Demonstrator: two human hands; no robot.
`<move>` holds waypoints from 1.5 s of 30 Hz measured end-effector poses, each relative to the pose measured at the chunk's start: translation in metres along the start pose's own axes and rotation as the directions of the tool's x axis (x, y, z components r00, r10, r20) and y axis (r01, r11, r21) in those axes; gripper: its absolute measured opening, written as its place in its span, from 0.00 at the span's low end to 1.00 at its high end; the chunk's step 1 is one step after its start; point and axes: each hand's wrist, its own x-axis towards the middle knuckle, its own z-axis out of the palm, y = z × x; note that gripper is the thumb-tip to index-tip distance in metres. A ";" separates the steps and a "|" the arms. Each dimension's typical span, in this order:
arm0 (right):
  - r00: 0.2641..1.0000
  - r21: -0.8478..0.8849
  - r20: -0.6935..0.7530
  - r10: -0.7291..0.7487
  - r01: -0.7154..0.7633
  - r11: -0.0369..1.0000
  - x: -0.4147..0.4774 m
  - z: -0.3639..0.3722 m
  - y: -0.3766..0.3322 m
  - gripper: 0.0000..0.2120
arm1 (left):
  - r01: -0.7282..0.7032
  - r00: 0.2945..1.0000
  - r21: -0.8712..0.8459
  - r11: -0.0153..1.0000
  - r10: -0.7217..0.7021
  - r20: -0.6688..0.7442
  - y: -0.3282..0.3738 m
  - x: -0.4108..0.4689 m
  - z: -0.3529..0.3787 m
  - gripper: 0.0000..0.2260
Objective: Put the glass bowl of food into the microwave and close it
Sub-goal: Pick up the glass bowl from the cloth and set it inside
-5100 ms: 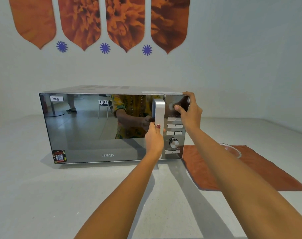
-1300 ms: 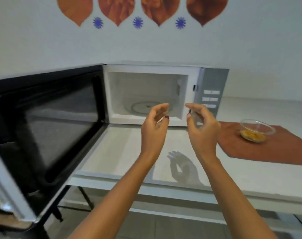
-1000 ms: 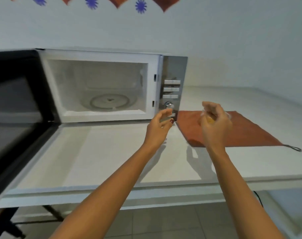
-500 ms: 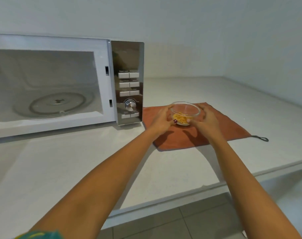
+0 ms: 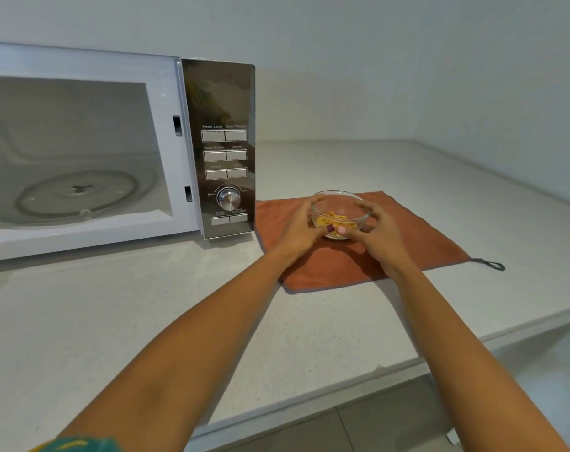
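Observation:
A small glass bowl (image 5: 341,207) with yellow food in it sits on an orange cloth (image 5: 417,246), just right of the microwave (image 5: 176,93). My left hand (image 5: 301,228) cups the bowl's left side and my right hand (image 5: 374,231) cups its right side, thumbs meeting in front. The microwave stands with its door swung out of view, showing the white cavity and the glass turntable (image 5: 78,195). Its mirrored control panel (image 5: 226,151) with buttons and a dial faces me.
The white counter (image 5: 146,314) runs from the microwave to a front edge at lower right, with grey floor tiles below. A wall corner closes the counter at the back right. The cloth has a dark loop (image 5: 492,264) at its right corner.
The microwave door went from shut to wide open. My view turned right to the bowl, and both hands moved from mid-air to close around it.

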 end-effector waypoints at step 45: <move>0.932 0.258 0.300 -0.206 0.128 0.958 -0.043 0.309 -0.205 0.35 | 0.097 0.830 0.136 0.986 -0.005 -0.557 0.026 -0.162 -0.336 0.34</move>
